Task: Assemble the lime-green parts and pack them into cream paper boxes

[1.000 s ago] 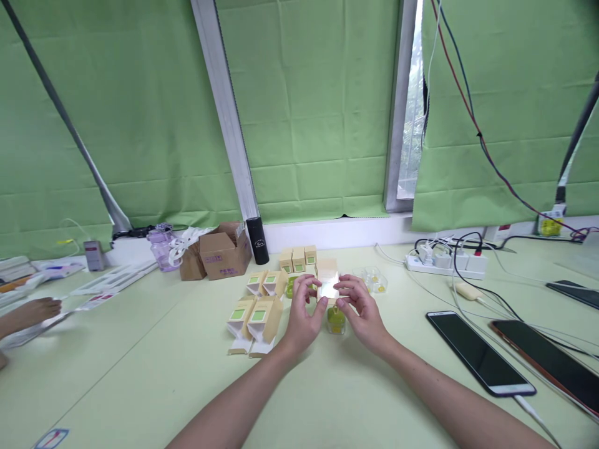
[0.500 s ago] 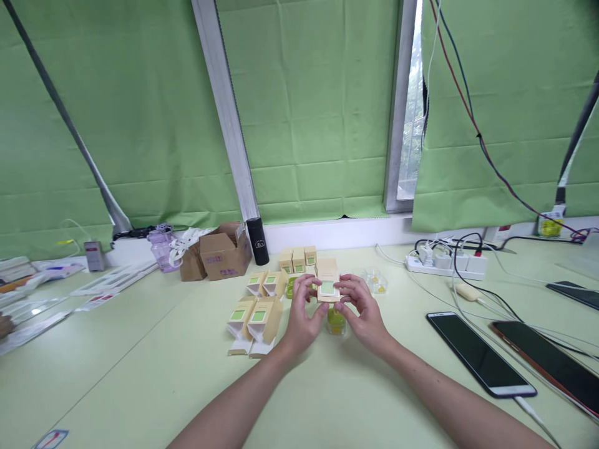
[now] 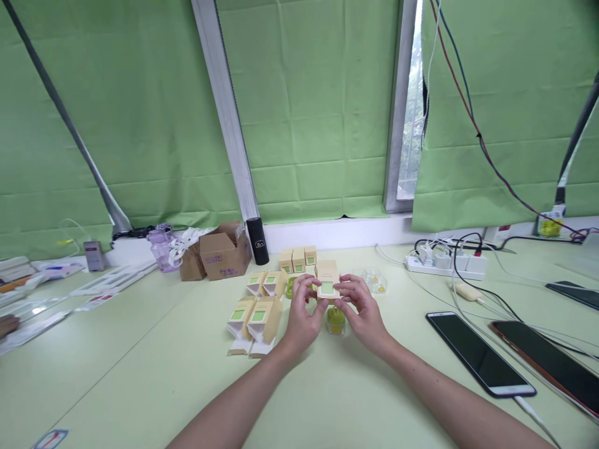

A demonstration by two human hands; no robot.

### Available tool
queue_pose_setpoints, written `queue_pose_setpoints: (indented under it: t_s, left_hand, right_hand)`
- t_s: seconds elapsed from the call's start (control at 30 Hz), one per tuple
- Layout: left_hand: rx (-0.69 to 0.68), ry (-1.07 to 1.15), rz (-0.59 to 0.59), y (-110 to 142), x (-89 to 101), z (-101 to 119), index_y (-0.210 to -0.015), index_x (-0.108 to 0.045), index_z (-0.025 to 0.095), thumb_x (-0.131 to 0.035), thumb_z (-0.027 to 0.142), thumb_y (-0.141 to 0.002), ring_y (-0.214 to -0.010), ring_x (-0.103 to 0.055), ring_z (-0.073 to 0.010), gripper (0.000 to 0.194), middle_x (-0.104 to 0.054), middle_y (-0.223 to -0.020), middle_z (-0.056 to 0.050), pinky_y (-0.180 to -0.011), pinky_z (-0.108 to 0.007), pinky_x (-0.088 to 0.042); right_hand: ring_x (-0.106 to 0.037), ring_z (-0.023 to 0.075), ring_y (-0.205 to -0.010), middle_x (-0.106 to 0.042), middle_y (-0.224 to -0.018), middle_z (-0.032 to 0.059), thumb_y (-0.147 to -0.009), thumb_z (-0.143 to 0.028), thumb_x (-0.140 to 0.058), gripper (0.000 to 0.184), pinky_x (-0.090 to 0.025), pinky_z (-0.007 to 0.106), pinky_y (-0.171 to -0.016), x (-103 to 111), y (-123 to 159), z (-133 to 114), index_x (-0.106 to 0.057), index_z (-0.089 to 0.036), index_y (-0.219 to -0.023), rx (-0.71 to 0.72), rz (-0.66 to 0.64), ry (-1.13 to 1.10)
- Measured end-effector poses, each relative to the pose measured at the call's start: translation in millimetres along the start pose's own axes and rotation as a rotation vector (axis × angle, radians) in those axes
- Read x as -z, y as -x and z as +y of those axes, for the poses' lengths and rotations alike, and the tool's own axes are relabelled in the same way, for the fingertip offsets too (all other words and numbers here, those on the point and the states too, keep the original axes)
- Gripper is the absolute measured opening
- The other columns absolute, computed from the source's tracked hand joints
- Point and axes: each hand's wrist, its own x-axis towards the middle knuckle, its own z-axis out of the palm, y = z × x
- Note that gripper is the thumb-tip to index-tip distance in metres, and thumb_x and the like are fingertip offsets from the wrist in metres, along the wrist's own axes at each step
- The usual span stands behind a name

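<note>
Between my two hands is a small beige cardboard box with a pale green label, held above the table. My left hand grips its left side, fingers bent round the edge, thumb low. On the other side my right hand grips it the same way. Just below the box stands a small clear jar with a green top and yellow contents. To the left lie several beige boxes with open flaps. Behind them stand several closed boxes. A green item is partly hidden by my left hand.
Clear containers with yellow bits sit right of my hands. Phones and cables lie at the right, near a white power strip. A brown carton and black bottle stand at the back. Another person's hand shows at far left.
The box in my hands has tilted slightly; my hands stay almost in place. At the far left, the other person's hand has come a little further into view.
</note>
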Motion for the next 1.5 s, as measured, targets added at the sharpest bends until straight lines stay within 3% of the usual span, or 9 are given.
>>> queue_pose_setpoints:
  t_s: [0.23,0.4,0.57,0.77,0.9,1.07,1.17,1.37,1.5]
  left_hand:
    - [-0.003,-0.024,0.021,-1,-1.2,-1,-0.116,-0.056,0.025,-0.064,0.029,-0.096,-0.103,-0.058,-0.0189,0.022,-0.052,-0.129,-0.008,-0.087,-0.032,-0.047]
    - [-0.049,-0.066,0.019,0,0.7,-3,-0.124,-0.054,0.027,-0.060,0.030,-0.098,-0.127,-0.052,-0.0252,0.027,-0.049,-0.135,-0.011,-0.097,-0.037,-0.048]
    - [-0.068,-0.175,0.015,3,2.5,-4,-0.132,-0.052,0.027,-0.060,0.032,-0.098,-0.142,-0.042,-0.0299,0.036,-0.042,-0.146,-0.013,-0.111,-0.046,-0.043]
    - [-0.058,-0.271,0.026,4,1.1,-4,-0.139,-0.048,0.029,-0.060,0.035,-0.098,-0.146,-0.038,-0.0307,0.043,-0.040,-0.151,-0.013,-0.118,-0.052,-0.038]
    - [-0.052,-0.289,0.050,3,0.7,-6,-0.140,-0.048,0.028,-0.060,0.036,-0.098,-0.145,-0.040,-0.0306,0.045,-0.042,-0.149,-0.014,-0.119,-0.053,-0.038]
    - [-0.018,-0.276,0.098,0,1.9,-12,-0.139,-0.048,0.026,-0.060,0.038,-0.098,-0.139,-0.047,-0.0301,0.044,-0.049,-0.143,-0.013,-0.116,-0.052,-0.041]
    - [0.019,-0.271,0.139,-2,2.5,-14,-0.136,-0.050,0.025,-0.063,0.041,-0.096,-0.131,-0.054,-0.0297,0.045,-0.054,-0.136,-0.013,-0.110,-0.050,-0.045]
    - [0.105,-0.248,0.163,-9,4.5,-18,-0.119,-0.059,0.020,-0.069,0.049,-0.090,-0.112,-0.062,-0.0284,0.043,-0.063,-0.118,-0.013,-0.097,-0.044,-0.051]
    - [0.212,-0.189,0.183,-14,8.4,-25,-0.116,-0.061,0.017,-0.069,0.049,-0.088,-0.105,-0.063,-0.0272,0.043,-0.068,-0.113,-0.013,-0.093,-0.042,-0.050]
  right_hand:
    - [-0.065,0.0240,-0.113,-0.050,-0.136,0.0103,-0.096,-0.043,-0.068,0.023,-0.059,0.041,-0.092,0,0,-1,-0.071,-0.029,-0.114,-0.012,-0.002,0.002]
    - [-0.065,0.0233,-0.114,-0.046,-0.142,0.0100,-0.097,-0.045,-0.066,0.030,-0.057,0.044,-0.100,0,0,-2,-0.068,-0.032,-0.124,-0.019,-0.045,0.003]
    - [-0.033,0.0299,-0.153,-0.044,-0.152,0.0100,-0.098,-0.048,-0.063,0.036,-0.047,0.048,-0.115,0,0,-1,-0.066,-0.034,-0.131,0.000,-0.078,0.044]
    - [-0.021,0.0280,-0.160,-0.054,-0.153,0.0078,-0.099,-0.050,-0.060,0.038,-0.030,0.053,-0.126,1,2,-1,-0.065,-0.034,-0.134,-0.018,-0.121,0.108]
    - [-0.023,0.0289,-0.159,-0.044,-0.162,0.0065,-0.101,-0.047,-0.058,0.041,-0.027,0.054,-0.127,1,5,-6,-0.060,-0.034,-0.140,0.006,-0.136,0.136]
    - [-0.037,0.0290,-0.151,-0.040,-0.164,0.0075,-0.101,-0.043,-0.057,0.053,-0.040,0.052,-0.119,-1,6,-12,-0.043,-0.035,-0.152,0.084,-0.141,0.150]
    - [-0.040,0.0286,-0.147,-0.043,-0.161,0.0072,-0.101,-0.039,-0.055,0.057,-0.041,0.053,-0.119,-1,6,-15,-0.038,-0.035,-0.155,0.129,-0.164,0.185]
    - [-0.043,0.0274,-0.142,-0.055,-0.149,0.0072,-0.098,-0.028,-0.055,0.053,-0.042,0.051,-0.118,0,7,-16,-0.046,-0.034,-0.149,0.174,-0.201,0.259]
    - [-0.055,0.0296,-0.125,-0.068,-0.129,0.0086,-0.093,-0.021,-0.057,0.034,-0.051,0.049,-0.103,5,4,-13,-0.061,-0.028,-0.126,0.172,-0.181,0.423]
